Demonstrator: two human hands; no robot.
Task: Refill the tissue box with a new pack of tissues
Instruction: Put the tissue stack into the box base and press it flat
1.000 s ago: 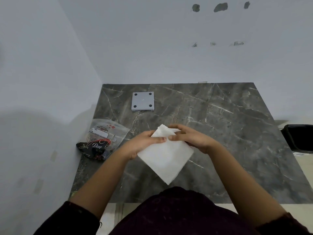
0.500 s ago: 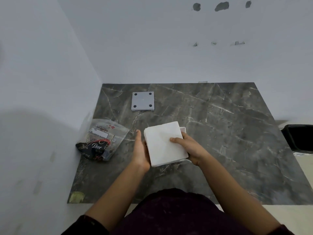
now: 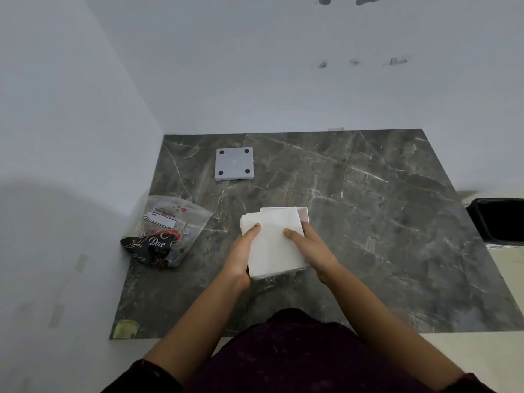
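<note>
A square stack of white tissues [image 3: 273, 242] lies over the open tissue box [image 3: 303, 213], whose pale rim shows only at the far right corner; the rest of the box is hidden under the stack. My left hand [image 3: 243, 252] grips the stack's left edge, thumb on top. My right hand [image 3: 310, 246] holds the right side, thumb pressed on the top sheet. The grey square box base plate [image 3: 234, 163] with black corner pads lies flat farther back on the table.
An opened plastic tissue wrapper [image 3: 166, 231] lies at the left by the wall. The dark marble table [image 3: 368, 222] meets white walls at back and left. A black bin [image 3: 500, 219] stands beyond the right edge.
The stack hung tilted between both hands a second ago. It has since been turned flat and lowered onto the box, and both hands now press on it from the sides.
</note>
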